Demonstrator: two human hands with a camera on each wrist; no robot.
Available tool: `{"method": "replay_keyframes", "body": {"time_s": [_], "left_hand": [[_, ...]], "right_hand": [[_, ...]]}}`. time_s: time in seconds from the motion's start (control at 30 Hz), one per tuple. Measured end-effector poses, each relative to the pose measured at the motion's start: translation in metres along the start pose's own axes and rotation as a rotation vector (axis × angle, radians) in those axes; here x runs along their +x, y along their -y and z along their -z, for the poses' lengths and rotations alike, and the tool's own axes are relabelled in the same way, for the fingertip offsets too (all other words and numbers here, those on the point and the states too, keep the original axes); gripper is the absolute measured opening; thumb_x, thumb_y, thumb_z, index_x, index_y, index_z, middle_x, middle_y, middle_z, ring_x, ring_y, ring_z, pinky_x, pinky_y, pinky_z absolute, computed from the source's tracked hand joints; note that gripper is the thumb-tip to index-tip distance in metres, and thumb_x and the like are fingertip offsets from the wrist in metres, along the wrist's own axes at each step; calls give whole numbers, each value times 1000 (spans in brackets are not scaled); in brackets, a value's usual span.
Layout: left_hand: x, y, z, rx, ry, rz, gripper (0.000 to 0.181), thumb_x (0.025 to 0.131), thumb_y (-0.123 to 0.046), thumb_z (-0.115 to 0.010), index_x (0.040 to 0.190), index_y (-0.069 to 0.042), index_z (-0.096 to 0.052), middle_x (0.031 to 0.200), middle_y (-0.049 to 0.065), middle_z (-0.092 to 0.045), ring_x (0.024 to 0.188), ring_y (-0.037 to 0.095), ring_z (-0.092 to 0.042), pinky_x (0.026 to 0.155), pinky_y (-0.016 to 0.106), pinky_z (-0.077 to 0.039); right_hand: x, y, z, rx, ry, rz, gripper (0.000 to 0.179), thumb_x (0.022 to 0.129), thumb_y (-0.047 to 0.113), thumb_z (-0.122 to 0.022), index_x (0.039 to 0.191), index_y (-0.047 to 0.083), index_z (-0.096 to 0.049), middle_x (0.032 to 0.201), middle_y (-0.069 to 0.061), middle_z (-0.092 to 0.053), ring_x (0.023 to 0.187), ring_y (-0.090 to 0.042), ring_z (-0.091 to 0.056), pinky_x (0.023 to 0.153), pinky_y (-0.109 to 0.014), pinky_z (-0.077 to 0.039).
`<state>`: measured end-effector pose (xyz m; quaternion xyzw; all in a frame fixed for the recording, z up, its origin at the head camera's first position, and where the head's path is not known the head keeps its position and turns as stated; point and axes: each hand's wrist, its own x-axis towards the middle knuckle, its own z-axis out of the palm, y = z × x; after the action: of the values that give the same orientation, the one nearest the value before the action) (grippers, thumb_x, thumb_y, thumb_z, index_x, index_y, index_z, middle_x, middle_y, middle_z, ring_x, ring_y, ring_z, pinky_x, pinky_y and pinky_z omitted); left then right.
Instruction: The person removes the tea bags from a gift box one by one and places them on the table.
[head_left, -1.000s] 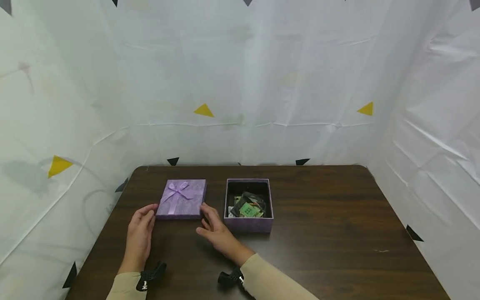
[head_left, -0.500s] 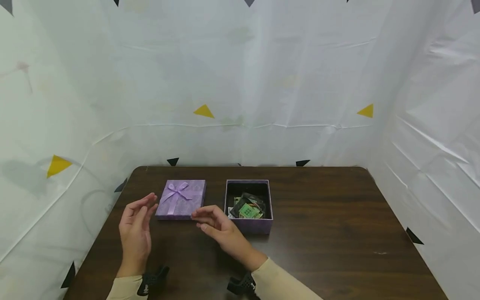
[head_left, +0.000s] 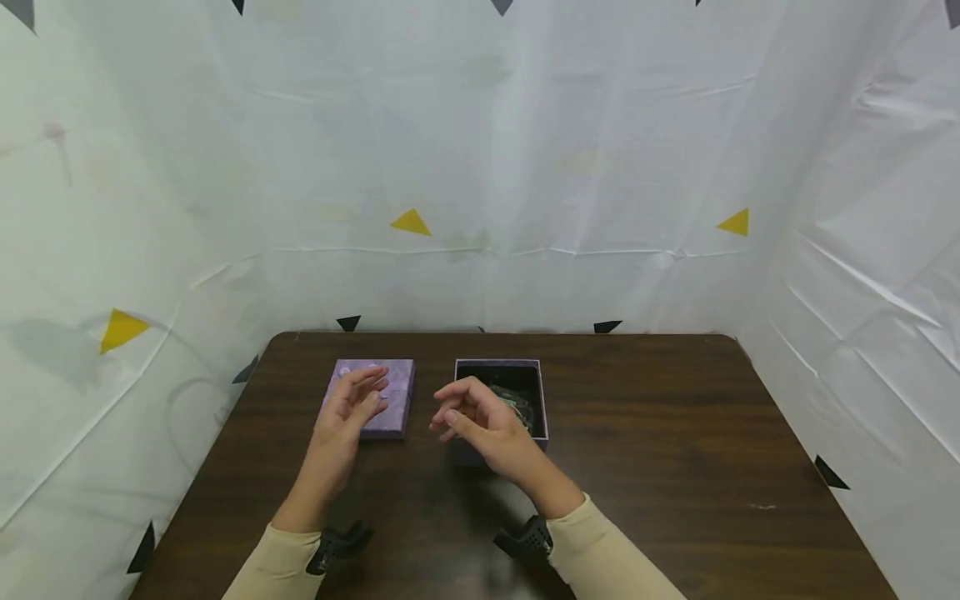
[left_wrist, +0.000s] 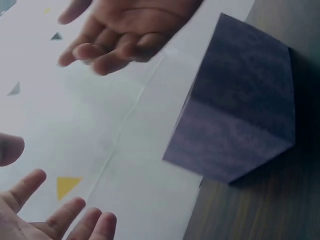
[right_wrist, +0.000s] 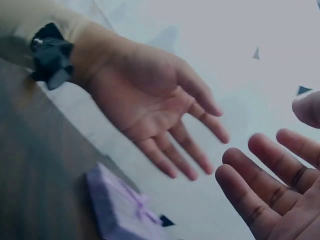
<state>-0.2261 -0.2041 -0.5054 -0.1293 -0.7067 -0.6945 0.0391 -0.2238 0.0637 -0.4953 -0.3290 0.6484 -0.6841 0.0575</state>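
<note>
Purple box (head_left: pixel 480 372) stands on the brown table (head_left: pixel 690 425), to the right of the purple lid (head_left: pixel 388 422), and we see bare wood between them. Its open top points up, and its sides run from near to far. It looks almost square, so we cannot tell which way is its long way. The lid lies flat with its top up, and its sides run near to far too. We see its bow (right_wrist: pixel 146 215) best from the right wrist.

Inside the box, by its dark walls, we see a little heap of stuff (head_left: pixel 517 402), shiny and dark with a bit of pale green.

The right hand (head_left: pixel 498 429) hangs in front of the box, its fingers bent a little and loose, and it hides the near left part. The left hand (head_left: pixel 339 433) hangs in front of the lid, fingers apart and loose, and covers most of the bow. From the left wrist we see only the box's outside; from the right wrist, the lid is cut off and blurry.
</note>
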Motion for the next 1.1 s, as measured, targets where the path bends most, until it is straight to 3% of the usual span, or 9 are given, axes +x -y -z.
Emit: {"method": "replay_keyframes", "body": {"time_s": [0.1,0.23,0.33,0.53,0.7,0.83,0.97,1.1], "left_hand": [[11,4,-16,56,58,19,49,115,-18,-57,160,-5,-44,168,16,-46,155,29,-45,117,24,-48],[24,15,-37,112,111,50,53,113,-19,-61,162,-14,-44,170,17,-43,159,42,-40,126,48,-42],[29,25,-50,143,133,75,55,111,-23,-65,161,-17,-45,170,19,-42,160,46,-38,126,64,-37],[36,38,-69,215,169,101,69,108,-31,-71,168,-25,-38,176,16,-33,164,46,-32,127,66,-36],[38,45,-87,298,200,154,95,102,-43,-77,176,-33,-19,181,12,-22,166,43,-28,128,67,-34],[39,47,-100,377,211,190,112,97,-52,-81,178,-30,-6,183,15,-13,167,44,-22,128,73,-28],[39,52,-108,445,206,208,125,90,-60,-85,177,-31,0,184,18,-6,168,47,-16,126,77,-28],[38,56,-114,473,206,209,134,86,-56,-91,177,-31,4,183,22,-6,168,49,-16,124,76,-31]], "right_hand": [[1,7,17,-51,-26,-1,26,114,12,-57,138,2,-59,113,-27,-69,103,-32,-76,91,-48,-65],[5,13,39,-102,-55,-49,30,114,14,-57,139,-3,-58,113,-26,-69,105,-43,-73,90,-40,-65],[9,13,52,-140,-79,-139,32,115,19,-58,140,-2,-58,116,-24,-69,108,-43,-73,90,-38,-65],[21,11,73,-237,-81,-361,32,113,26,-62,136,4,-63,122,-21,-72,113,-39,-72,97,-42,-62],[30,12,87,-331,-27,-499,27,112,25,-63,129,4,-66,116,-21,-71,107,-45,-69,90,-46,-61],[39,12,94,-450,25,-591,24,111,28,-65,125,8,-69,112,-16,-72,101,-41,-68,85,-44,-59],[51,9,97,-601,127,-629,26,108,30,-69,124,11,-72,116,-8,-74,101,-30,-70,90,-44,-59],[62,6,101,-719,257,-667,35,106,30,-73,131,7,-72,121,-8,-75,104,-26,-72,90,-41,-60]]}}
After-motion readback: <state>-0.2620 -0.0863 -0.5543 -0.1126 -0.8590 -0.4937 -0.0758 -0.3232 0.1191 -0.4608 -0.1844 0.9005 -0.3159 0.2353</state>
